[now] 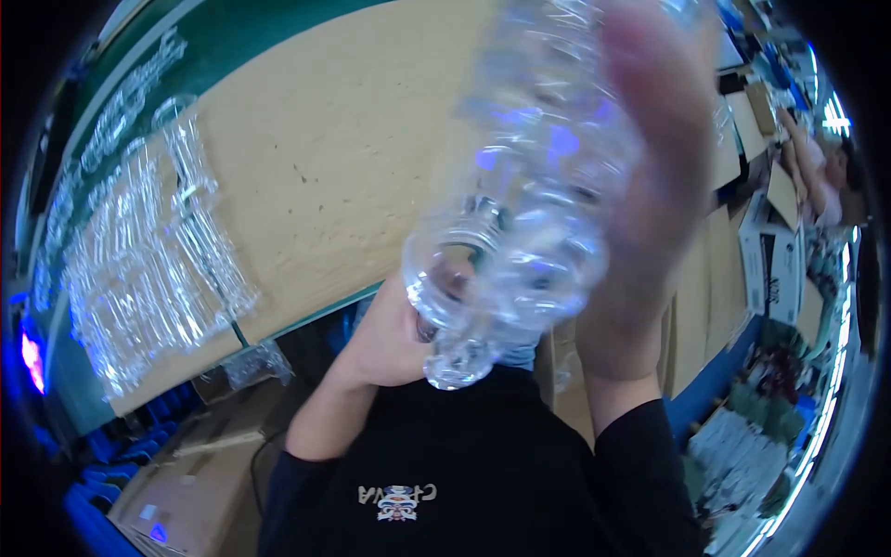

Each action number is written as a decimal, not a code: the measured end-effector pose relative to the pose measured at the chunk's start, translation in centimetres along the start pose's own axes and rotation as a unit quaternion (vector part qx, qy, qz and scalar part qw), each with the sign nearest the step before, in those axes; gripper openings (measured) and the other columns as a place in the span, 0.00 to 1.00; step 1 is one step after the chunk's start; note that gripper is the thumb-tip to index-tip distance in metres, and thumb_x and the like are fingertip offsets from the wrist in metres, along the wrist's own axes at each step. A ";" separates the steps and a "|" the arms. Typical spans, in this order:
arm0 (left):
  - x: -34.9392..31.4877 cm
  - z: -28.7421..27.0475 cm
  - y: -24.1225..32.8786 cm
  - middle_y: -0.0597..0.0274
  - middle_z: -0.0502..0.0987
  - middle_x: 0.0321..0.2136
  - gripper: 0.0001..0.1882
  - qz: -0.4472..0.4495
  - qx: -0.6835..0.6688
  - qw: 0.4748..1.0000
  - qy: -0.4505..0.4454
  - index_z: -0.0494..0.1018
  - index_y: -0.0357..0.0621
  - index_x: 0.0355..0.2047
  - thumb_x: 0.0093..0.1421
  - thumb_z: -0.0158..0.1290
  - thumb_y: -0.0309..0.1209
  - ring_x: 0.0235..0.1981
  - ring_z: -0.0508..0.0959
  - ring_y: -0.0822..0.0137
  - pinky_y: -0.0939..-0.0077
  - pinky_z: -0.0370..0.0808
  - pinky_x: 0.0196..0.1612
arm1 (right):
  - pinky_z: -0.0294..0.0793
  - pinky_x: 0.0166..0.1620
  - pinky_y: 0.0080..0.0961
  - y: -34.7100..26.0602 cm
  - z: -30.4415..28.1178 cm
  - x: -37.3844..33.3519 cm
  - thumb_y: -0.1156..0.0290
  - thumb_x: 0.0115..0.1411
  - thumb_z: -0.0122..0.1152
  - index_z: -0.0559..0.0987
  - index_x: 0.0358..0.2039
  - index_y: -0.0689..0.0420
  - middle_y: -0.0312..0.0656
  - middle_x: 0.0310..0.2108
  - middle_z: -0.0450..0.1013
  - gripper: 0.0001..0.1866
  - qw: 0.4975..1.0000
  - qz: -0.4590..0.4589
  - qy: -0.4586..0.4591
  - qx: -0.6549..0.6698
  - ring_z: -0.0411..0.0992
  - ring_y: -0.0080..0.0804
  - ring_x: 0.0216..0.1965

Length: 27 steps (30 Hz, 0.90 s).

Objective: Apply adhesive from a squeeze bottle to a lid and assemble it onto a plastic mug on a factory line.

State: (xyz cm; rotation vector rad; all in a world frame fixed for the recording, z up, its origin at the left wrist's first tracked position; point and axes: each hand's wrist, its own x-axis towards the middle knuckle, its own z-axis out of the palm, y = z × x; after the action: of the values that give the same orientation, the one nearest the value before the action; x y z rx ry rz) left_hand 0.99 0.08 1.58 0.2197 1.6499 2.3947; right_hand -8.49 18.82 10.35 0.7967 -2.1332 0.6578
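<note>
A clear, shiny piece (538, 232), like glass or hard clear plastic, is held up close and smeared by motion. Its body looks ridged and bulbous, with a round ring-shaped part and a knobbed lower end; its exact kind cannot be made out. Along its right side my right hand (659, 176) is closed, blurred, its fingertips partly out of view. My left hand (390, 330) is curled beside the ring-shaped part, lower left. The clear piece covers most of its fingers, so what they grip is hidden.
Many similar clear pieces (153, 269) lie in rows at the left of the cardboard-covered table (325, 139). A cardboard box (200, 487) stands below at the left. More open boxes (775, 251) are at the right, with another person (817, 172) beyond them.
</note>
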 end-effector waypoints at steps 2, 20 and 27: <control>0.0 0.2 -0.2 0.57 0.75 0.34 0.36 -0.047 -0.093 0.994 -0.017 0.66 0.37 0.53 0.40 0.66 0.25 0.26 0.73 0.69 0.77 0.71 0.29 | 0.62 0.64 0.37 2.9 1.3 0.8 0.56 0.60 0.59 0.62 0.61 0.53 0.44 0.57 0.64 0.32 0.999 0.039 0.023 0.018 0.65 0.38 0.58; -0.8 -1.4 0.5 0.55 0.67 0.29 0.35 -0.121 -0.424 0.890 -0.116 0.57 0.35 0.53 0.49 0.59 0.35 0.19 0.68 0.69 0.83 0.65 0.21 | 0.66 0.60 0.32 0.4 6.5 2.0 0.56 0.62 0.56 0.64 0.58 0.56 0.46 0.53 0.67 0.28 0.895 0.212 0.098 0.380 0.69 0.35 0.54; 0.4 -1.1 -0.3 0.59 0.66 0.30 0.35 -0.092 -0.551 0.788 -0.260 0.57 0.39 0.52 0.49 0.60 0.41 0.20 0.68 0.70 0.81 0.66 0.23 | 0.68 0.58 0.30 0.9 5.1 1.1 0.56 0.62 0.55 0.65 0.57 0.58 0.46 0.52 0.68 0.27 0.809 0.218 0.112 0.534 0.70 0.35 0.52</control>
State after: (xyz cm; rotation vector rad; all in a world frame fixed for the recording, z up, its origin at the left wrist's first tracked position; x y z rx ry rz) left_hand 0.38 -0.68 0.89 0.4074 -0.0754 2.3893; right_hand -12.06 15.64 8.01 0.6864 -1.5956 2.1819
